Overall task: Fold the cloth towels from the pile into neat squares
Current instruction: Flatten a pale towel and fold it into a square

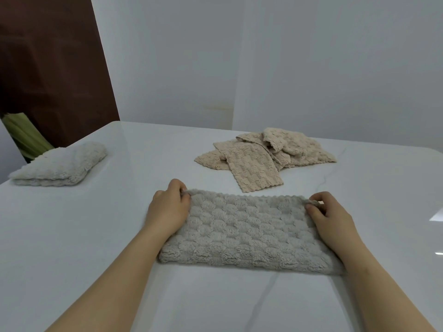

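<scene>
A grey fluffy towel (247,231) lies folded in half as a wide rectangle on the white table (96,236), right in front of me. My left hand (167,207) pinches its far left corner. My right hand (328,212) pinches its far right corner. Both corners sit at the towel's scalloped far edge. Behind it, a loose pile of beige towels (266,154) lies unfolded and crumpled. A folded whitish towel (60,166) rests at the table's far left.
Grey walls rise close behind the table. A dark brown panel (48,68) and something green (24,135) stand beyond the table's left corner. The table's right edge curves away at the far right.
</scene>
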`<state>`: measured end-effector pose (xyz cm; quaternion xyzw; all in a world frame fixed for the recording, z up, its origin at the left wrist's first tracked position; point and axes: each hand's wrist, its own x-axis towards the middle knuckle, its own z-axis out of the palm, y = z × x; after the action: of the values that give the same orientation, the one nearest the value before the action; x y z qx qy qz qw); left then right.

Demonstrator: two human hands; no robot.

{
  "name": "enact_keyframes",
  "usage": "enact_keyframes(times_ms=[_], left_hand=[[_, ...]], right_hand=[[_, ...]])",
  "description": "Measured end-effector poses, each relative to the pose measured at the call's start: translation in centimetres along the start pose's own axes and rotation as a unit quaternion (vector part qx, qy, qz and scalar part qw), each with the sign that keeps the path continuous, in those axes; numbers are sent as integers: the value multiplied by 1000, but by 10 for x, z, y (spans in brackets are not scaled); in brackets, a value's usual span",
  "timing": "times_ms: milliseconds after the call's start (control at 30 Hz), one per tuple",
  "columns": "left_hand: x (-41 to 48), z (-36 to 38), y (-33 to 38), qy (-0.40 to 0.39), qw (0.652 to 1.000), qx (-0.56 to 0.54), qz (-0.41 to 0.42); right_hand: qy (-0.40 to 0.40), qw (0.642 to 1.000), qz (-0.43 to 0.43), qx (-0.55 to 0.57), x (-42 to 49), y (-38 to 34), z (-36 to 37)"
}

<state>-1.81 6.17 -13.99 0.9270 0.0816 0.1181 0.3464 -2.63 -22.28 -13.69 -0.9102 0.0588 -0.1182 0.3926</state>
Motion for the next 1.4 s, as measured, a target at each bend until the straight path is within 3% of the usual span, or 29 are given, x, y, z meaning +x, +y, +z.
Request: enact_keyframes(times_ms=[100, 267, 500, 633, 733, 867, 967, 1067, 1133, 1233, 1300, 1400], left_hand=[[-1, -3, 3, 7, 991, -136, -14], [2, -4, 1, 31, 947, -318, -33], [3, -6, 2, 62, 915, -394, -66], [3, -4, 5, 75, 927, -363, -50], [2, -4, 9, 59, 929, -364, -34], [-3, -7, 7, -76, 940, -333, -21], [-6, -6, 8, -137, 961, -241, 9], [-7, 2, 11, -99, 992, -75, 38], [-9, 6, 14, -72, 996, -36, 45], [-10, 10, 15, -58, 996, -19, 62], [-11, 11, 16, -47, 996, 2, 79], [-13, 13, 15, -25, 987, 106, 120]], right_hand=[[8, 995, -10, 103, -2, -2, -3], [49, 976, -13, 213, -2, -3, -5], [92, 944, 14, 316, -1, -4, -13], [116, 940, 42, 318, 2, 0, -18], [127, 958, 40, 256, 3, 2, -17], [111, 982, 41, 149, 1, 1, -16], [41, 989, 65, 130, -1, 0, -18], [-31, 995, 86, 43, -5, -4, -23], [-76, 993, 86, -38, -8, -6, -28], [-131, 986, 88, -60, -13, -8, -32], [-116, 990, 68, -45, -14, -8, -30], [-30, 999, 26, -27, -11, -7, -24]])
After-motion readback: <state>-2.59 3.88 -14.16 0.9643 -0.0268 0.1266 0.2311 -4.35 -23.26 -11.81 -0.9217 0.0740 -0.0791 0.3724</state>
